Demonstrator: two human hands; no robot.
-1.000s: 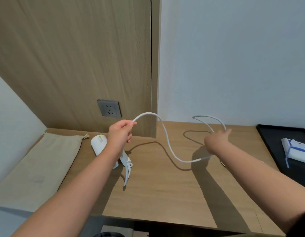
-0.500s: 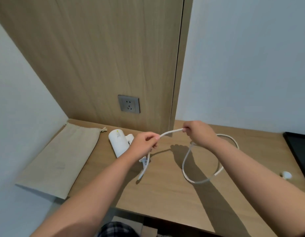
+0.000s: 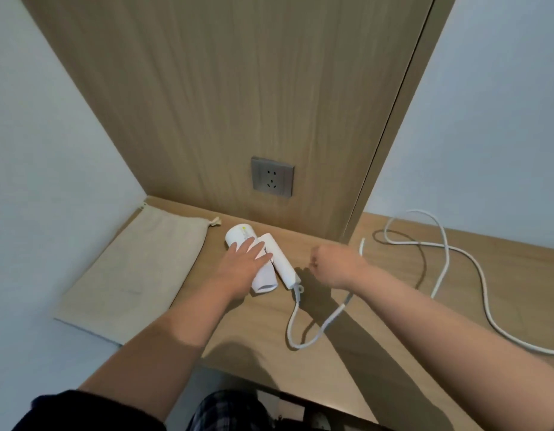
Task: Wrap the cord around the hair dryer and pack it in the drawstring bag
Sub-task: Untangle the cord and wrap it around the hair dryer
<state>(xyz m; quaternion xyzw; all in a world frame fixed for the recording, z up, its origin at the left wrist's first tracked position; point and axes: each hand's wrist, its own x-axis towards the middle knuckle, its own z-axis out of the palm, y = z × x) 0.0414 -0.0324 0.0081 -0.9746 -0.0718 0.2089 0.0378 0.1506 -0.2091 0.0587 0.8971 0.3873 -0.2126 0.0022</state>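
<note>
1. On a wooden desk [image 3: 378,362], set against a wood-panelled wall with a grey socket [image 3: 272,177], a white hair dryer [image 3: 269,259] is laid on its side, its handle folded alongside the barrel.
2. The left hand [image 3: 243,264] is laid flat on top of the dryer, its fingers spread and pressed down on the barrel so that it is kept from rolling.
3. The right hand [image 3: 334,264] is held just right of the handle, curled into a loose fist; the white cord [image 3: 449,262] appears to be pinched in it, though the fingertips are hidden and the grip cannot be confirmed.
4. From the handle's end the cord is run forward in a slack loop, up to the right hand, then away in wide curls over the right of the desk. No turn is yet seen around the dryer.
5. A beige drawstring bag [image 3: 135,275] is lying flat at the far left, just beside the dryer, its mouth toward the wall.
6. The step in hand is judged to be the start of wrapping. A first turn of cord needs to be carried over the body, with the dryer steadied or lifted by the left hand.
</note>
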